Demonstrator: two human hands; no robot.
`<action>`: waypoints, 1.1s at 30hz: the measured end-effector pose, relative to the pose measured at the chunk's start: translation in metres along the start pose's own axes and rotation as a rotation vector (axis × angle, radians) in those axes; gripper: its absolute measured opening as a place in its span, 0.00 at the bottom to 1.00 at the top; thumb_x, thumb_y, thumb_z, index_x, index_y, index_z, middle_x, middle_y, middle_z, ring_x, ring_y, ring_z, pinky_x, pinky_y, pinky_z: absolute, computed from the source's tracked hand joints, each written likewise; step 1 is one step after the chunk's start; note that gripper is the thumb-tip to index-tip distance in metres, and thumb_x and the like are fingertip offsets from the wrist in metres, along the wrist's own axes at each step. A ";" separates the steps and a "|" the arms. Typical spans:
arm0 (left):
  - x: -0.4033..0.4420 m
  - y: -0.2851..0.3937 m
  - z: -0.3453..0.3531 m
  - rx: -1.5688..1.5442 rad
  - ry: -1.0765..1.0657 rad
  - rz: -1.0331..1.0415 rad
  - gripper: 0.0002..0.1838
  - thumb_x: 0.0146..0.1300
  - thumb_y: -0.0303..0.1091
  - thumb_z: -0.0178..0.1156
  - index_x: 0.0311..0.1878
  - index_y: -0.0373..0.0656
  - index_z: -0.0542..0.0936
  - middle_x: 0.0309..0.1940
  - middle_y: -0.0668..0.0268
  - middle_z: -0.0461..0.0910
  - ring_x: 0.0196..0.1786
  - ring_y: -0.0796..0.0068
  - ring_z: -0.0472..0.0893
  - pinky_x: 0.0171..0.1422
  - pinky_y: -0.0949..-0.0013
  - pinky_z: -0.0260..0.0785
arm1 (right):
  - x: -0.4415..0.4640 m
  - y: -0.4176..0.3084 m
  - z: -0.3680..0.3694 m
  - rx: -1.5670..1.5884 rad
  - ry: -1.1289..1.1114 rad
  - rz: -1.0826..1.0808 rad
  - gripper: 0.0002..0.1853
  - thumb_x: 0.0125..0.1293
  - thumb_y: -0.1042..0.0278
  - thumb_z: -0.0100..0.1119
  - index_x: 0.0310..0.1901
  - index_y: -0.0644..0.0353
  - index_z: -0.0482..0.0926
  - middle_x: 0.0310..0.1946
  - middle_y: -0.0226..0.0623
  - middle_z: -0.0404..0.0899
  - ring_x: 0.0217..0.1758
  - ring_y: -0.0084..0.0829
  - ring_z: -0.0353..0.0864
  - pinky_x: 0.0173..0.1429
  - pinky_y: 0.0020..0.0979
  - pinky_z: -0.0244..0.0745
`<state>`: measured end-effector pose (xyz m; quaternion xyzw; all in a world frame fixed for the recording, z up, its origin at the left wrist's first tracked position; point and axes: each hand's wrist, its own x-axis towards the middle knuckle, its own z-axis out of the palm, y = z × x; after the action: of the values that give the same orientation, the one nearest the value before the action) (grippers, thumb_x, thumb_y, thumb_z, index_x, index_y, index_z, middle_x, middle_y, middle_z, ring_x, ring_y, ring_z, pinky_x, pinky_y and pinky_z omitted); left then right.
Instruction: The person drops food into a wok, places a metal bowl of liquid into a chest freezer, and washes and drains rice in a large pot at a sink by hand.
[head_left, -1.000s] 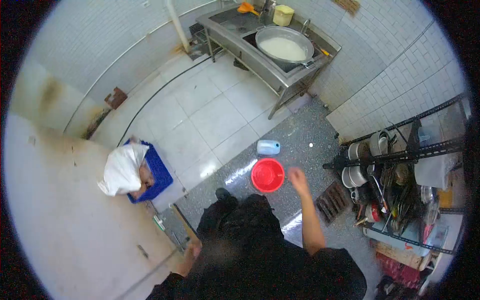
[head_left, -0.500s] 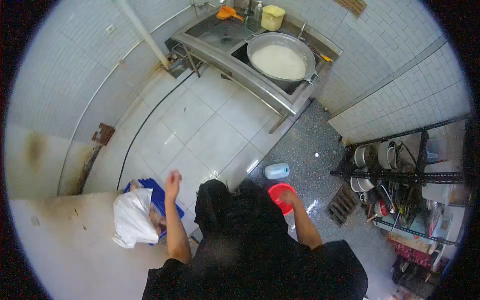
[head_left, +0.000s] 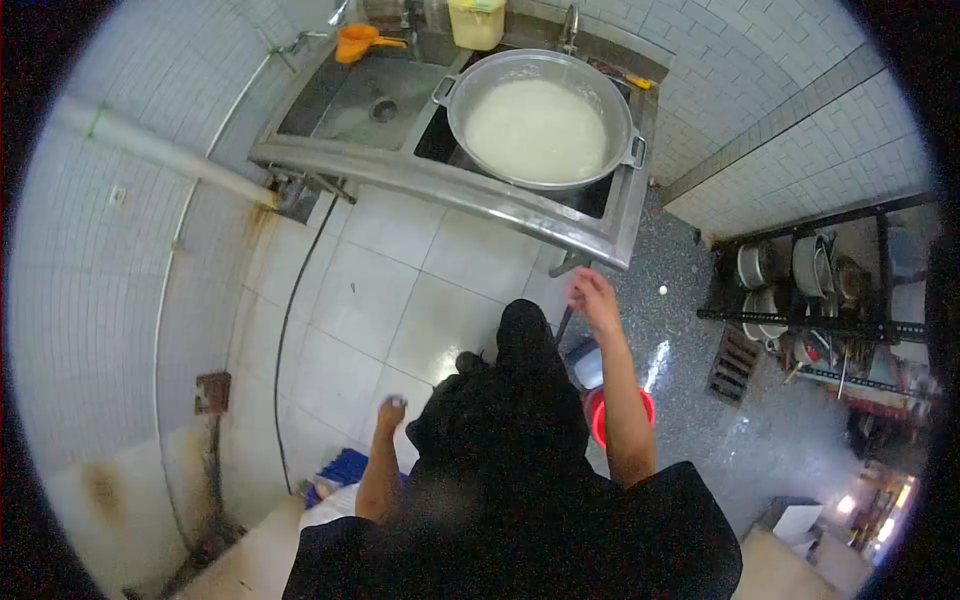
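My right hand (head_left: pixel 593 297) is raised in front of the sink counter's near corner, fingers loosely bent and apart, with nothing in it. Lower on the left, my left hand (head_left: pixel 392 411) hangs over the white floor tiles with its fingers curled in; no object shows in it. Ahead, a large two-handled metal pot (head_left: pixel 478 147) rests over the right-hand basin of the steel sink counter (head_left: pixel 480 211). A whitish mass (head_left: pixel 536 128) fills its lower part. Beneath my right forearm stands a red basin (head_left: pixel 647 407), partly hidden, beside a pale blue container (head_left: pixel 589 369).
An orange dipper (head_left: pixel 356 43) and a yellow tub (head_left: pixel 476 24) stand along the counter's back. A black rack (head_left: pixel 815 317) holds pots at right, near a floor drain (head_left: pixel 735 366). A dark hose (head_left: pixel 289 330) crosses the tiles. A blue crate (head_left: pixel 344 465) sits lower left.
The view has moved closer to the sink counter. My right hand has come forward, away from above the red basin, while my left hand has swung back. The crate has slipped mostly behind my left arm.
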<state>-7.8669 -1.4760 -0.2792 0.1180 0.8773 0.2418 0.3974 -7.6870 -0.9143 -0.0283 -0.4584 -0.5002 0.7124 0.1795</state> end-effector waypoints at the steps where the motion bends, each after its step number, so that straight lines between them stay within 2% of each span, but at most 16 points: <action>1: 0.033 0.073 -0.040 0.363 0.156 0.038 0.20 0.61 0.45 0.56 0.46 0.37 0.78 0.44 0.45 0.79 0.51 0.42 0.76 0.52 0.50 0.69 | 0.015 -0.011 0.008 0.078 0.012 0.026 0.18 0.66 0.64 0.54 0.55 0.61 0.72 0.41 0.34 0.78 0.43 0.27 0.79 0.47 0.29 0.76; 4: 0.109 0.301 -0.136 0.168 0.425 0.594 0.15 0.61 0.36 0.56 0.45 0.33 0.77 0.36 0.48 0.79 0.41 0.48 0.78 0.46 0.55 0.71 | 0.075 -0.083 0.048 0.562 0.051 0.031 0.20 0.65 0.59 0.56 0.56 0.57 0.70 0.42 0.36 0.77 0.45 0.29 0.77 0.53 0.32 0.73; 9: 0.186 0.609 -0.157 -0.344 0.157 0.749 0.17 0.63 0.33 0.58 0.53 0.36 0.74 0.41 0.61 0.79 0.44 0.69 0.78 0.50 0.68 0.69 | 0.267 -0.110 0.085 1.171 0.280 0.269 0.24 0.67 0.56 0.51 0.60 0.59 0.64 0.51 0.46 0.72 0.54 0.38 0.73 0.59 0.36 0.72; 11: 0.238 0.665 -0.139 -0.657 -0.080 0.538 0.20 0.63 0.33 0.59 0.57 0.38 0.72 0.45 0.63 0.79 0.48 0.72 0.77 0.54 0.70 0.68 | 0.345 -0.083 0.087 1.280 0.711 0.478 0.26 0.68 0.56 0.48 0.64 0.58 0.62 0.57 0.46 0.69 0.60 0.38 0.70 0.61 0.37 0.71; 14: 0.376 0.660 -0.089 -0.846 0.066 0.196 0.24 0.62 0.31 0.60 0.61 0.39 0.68 0.49 0.61 0.77 0.52 0.73 0.75 0.58 0.72 0.66 | 0.412 -0.046 0.049 1.333 0.746 0.142 0.24 0.67 0.58 0.42 0.62 0.55 0.66 0.56 0.38 0.71 0.61 0.33 0.69 0.60 0.38 0.70; 17: 0.404 0.702 -0.114 -0.568 0.040 0.378 0.24 0.63 0.31 0.58 0.61 0.37 0.68 0.52 0.57 0.75 0.53 0.71 0.75 0.59 0.70 0.66 | 0.483 0.068 -0.035 1.326 0.775 -0.070 0.23 0.67 0.58 0.39 0.61 0.53 0.68 0.55 0.33 0.73 0.61 0.30 0.69 0.60 0.38 0.70; 18: 0.410 0.715 -0.123 -0.443 0.014 0.445 0.24 0.63 0.32 0.58 0.61 0.36 0.68 0.52 0.57 0.75 0.53 0.71 0.75 0.59 0.70 0.66 | 0.578 0.107 -0.077 1.165 0.577 -0.178 0.26 0.69 0.54 0.37 0.65 0.55 0.64 0.66 0.38 0.64 0.67 0.39 0.64 0.68 0.43 0.62; 19: 0.417 0.717 -0.126 -0.385 0.040 0.554 0.21 0.64 0.30 0.58 0.59 0.36 0.69 0.52 0.58 0.75 0.54 0.70 0.75 0.60 0.69 0.66 | 0.538 -0.023 -0.046 1.464 0.612 -0.216 0.12 0.61 0.61 0.49 0.31 0.55 0.82 0.32 0.33 0.83 0.33 0.32 0.82 0.31 0.38 0.75; 22: 0.423 0.708 -0.137 -0.357 -0.077 0.587 0.18 0.64 0.28 0.58 0.56 0.37 0.72 0.51 0.61 0.75 0.54 0.70 0.75 0.60 0.68 0.66 | 0.642 -0.051 -0.042 -0.861 0.740 -0.270 0.10 0.52 0.60 0.64 0.24 0.56 0.78 0.26 0.38 0.81 0.28 0.33 0.80 0.31 0.37 0.75; 23: 0.413 0.709 -0.146 -0.325 -0.093 0.571 0.17 0.64 0.27 0.58 0.55 0.37 0.73 0.51 0.61 0.75 0.54 0.70 0.75 0.60 0.68 0.66 | 0.722 -0.031 -0.036 -1.338 0.565 0.018 0.12 0.57 0.59 0.58 0.24 0.57 0.78 0.26 0.39 0.81 0.27 0.35 0.80 0.30 0.38 0.74; 24: 0.401 0.714 -0.156 -0.294 -0.107 0.558 0.16 0.64 0.27 0.58 0.54 0.37 0.73 0.51 0.62 0.75 0.54 0.70 0.75 0.60 0.68 0.66 | 0.692 -0.082 0.043 -0.612 0.671 -0.224 0.12 0.61 0.61 0.52 0.25 0.58 0.78 0.30 0.39 0.81 0.32 0.37 0.80 0.36 0.37 0.74; 25: 0.393 0.716 -0.163 -0.265 -0.118 0.551 0.15 0.64 0.26 0.58 0.53 0.37 0.74 0.52 0.63 0.75 0.54 0.70 0.75 0.60 0.67 0.67 | 0.700 -0.095 0.080 -0.991 0.541 -0.638 0.11 0.62 0.64 0.51 0.30 0.60 0.80 0.33 0.39 0.82 0.38 0.38 0.80 0.43 0.37 0.74; 27: 0.386 0.711 -0.172 -0.284 -0.108 0.548 0.14 0.64 0.26 0.57 0.53 0.37 0.74 0.51 0.62 0.75 0.53 0.70 0.76 0.59 0.68 0.67 | 0.774 0.000 0.131 -0.748 -0.089 -0.621 0.14 0.64 0.64 0.48 0.42 0.63 0.79 0.42 0.44 0.80 0.44 0.39 0.79 0.51 0.39 0.73; 28: 0.386 0.709 -0.176 -0.298 -0.102 0.547 0.14 0.64 0.26 0.57 0.52 0.37 0.74 0.50 0.62 0.75 0.53 0.70 0.76 0.59 0.68 0.68 | 0.664 -0.112 0.181 -0.584 -0.144 -0.050 0.15 0.66 0.61 0.46 0.43 0.63 0.79 0.42 0.47 0.80 0.46 0.43 0.79 0.52 0.41 0.73; 29: 0.384 0.708 -0.180 -0.286 -0.099 0.552 0.13 0.64 0.25 0.57 0.52 0.37 0.75 0.50 0.61 0.75 0.53 0.70 0.76 0.59 0.68 0.68 | 0.673 -0.059 0.209 -0.946 -0.305 -0.453 0.17 0.68 0.58 0.45 0.44 0.62 0.78 0.42 0.50 0.79 0.46 0.47 0.78 0.51 0.44 0.73; 33: 0.381 0.711 -0.206 -0.164 -0.066 0.632 0.12 0.64 0.23 0.55 0.50 0.37 0.76 0.49 0.60 0.76 0.53 0.69 0.76 0.58 0.67 0.69 | 0.502 -0.104 0.217 -0.955 -0.613 -0.136 0.19 0.66 0.54 0.49 0.42 0.64 0.79 0.39 0.53 0.80 0.43 0.53 0.79 0.50 0.47 0.72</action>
<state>-8.2618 -0.7840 -0.0383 0.3600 0.7616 0.4189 0.3390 -8.1475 -0.6294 -0.1576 -0.2280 -0.8243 0.4944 -0.1554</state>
